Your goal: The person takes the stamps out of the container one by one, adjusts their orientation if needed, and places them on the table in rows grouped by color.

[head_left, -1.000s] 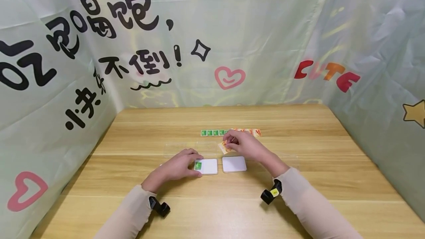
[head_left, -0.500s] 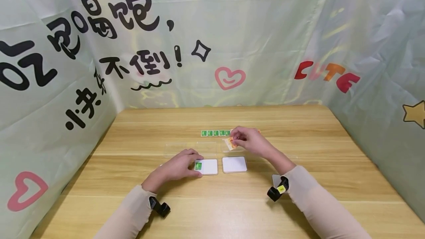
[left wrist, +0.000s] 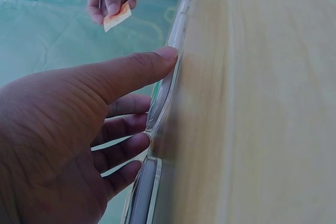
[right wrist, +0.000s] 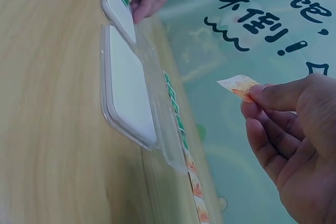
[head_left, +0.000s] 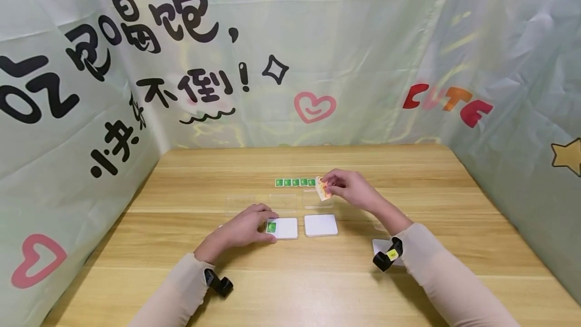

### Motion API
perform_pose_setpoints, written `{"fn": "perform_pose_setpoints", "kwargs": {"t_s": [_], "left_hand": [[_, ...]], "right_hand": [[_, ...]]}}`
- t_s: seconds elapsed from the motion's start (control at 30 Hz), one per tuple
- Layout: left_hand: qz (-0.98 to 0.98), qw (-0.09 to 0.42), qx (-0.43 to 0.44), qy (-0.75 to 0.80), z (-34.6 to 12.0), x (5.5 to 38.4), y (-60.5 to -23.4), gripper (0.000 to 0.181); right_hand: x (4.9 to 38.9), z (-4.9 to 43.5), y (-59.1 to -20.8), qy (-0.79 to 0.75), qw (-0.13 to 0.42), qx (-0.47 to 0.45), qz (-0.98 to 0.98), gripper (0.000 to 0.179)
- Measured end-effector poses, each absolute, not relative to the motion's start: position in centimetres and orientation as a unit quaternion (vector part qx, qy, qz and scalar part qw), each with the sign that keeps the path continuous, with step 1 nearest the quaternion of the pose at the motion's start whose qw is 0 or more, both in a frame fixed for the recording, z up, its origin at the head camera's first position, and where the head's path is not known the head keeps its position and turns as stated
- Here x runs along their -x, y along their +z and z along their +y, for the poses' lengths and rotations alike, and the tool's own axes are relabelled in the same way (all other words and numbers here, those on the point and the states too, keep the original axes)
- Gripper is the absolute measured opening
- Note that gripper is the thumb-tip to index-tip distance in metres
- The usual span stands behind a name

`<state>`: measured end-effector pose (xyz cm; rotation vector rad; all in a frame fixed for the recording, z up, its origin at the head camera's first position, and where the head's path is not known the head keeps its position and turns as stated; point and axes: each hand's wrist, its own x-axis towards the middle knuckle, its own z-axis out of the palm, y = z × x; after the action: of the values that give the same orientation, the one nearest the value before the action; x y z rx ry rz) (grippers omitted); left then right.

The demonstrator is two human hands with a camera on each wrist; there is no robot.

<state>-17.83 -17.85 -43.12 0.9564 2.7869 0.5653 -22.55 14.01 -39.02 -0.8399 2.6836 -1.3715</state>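
Note:
My right hand (head_left: 354, 188) pinches a small orange-and-white paper piece (right wrist: 239, 86) between thumb and fingertips. In the head view it hangs at the right end of a row of small green squares (head_left: 296, 182), overlapping an opened clear lid (head_left: 313, 206). Closer in, my left hand (head_left: 245, 226) holds a clear flat case of white cards (head_left: 288, 228) on the table by its left end, thumb at the near edge and fingers at the far edge. One green square (head_left: 271, 227) lies on the left part of that white top.
A second clear case of white cards (head_left: 321, 225) lies just right of the held one. Orange pieces (right wrist: 196, 186) continue the green row in the right wrist view. Another white case (head_left: 380, 246) is partly hidden under the right wrist. Printed cloth (head_left: 363, 64) walls the table's back and sides.
My right hand has moved right and away from me with the orange-and-white paper piece, from above the second case to the row's end. The left hand has stayed in place.

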Motion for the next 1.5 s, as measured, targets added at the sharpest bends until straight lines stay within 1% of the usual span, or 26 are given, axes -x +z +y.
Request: {"fn": "perform_pose_setpoints", "kwargs": {"t_s": [0.33, 0.7, 1.2, 1.5], "left_hand": [[0.928, 0.072, -0.316, 0.186, -17.9, 17.9, -43.2, 0.057], [0.93, 0.075, -0.311, 0.182, -18.0, 18.0, -43.3, 0.058], [0.929, 0.074, -0.314, 0.182, -18.1, 18.1, -43.5, 0.058], [0.928, 0.072, -0.317, 0.184, -18.1, 18.1, -43.6, 0.058]], "right_hand": [[23.5, 15.6, -39.1, -0.44, 0.004, 0.251, 0.862, 0.015], [24.4, 17.2, -39.1, -0.439, 0.002, 0.223, 0.87, 0.016], [25.4, 19.3, -39.5, -0.457, 0.016, 0.196, 0.867, 0.023], [26.1, 20.4, -40.0, -0.439, 0.014, 0.175, 0.881, 0.024]]}}
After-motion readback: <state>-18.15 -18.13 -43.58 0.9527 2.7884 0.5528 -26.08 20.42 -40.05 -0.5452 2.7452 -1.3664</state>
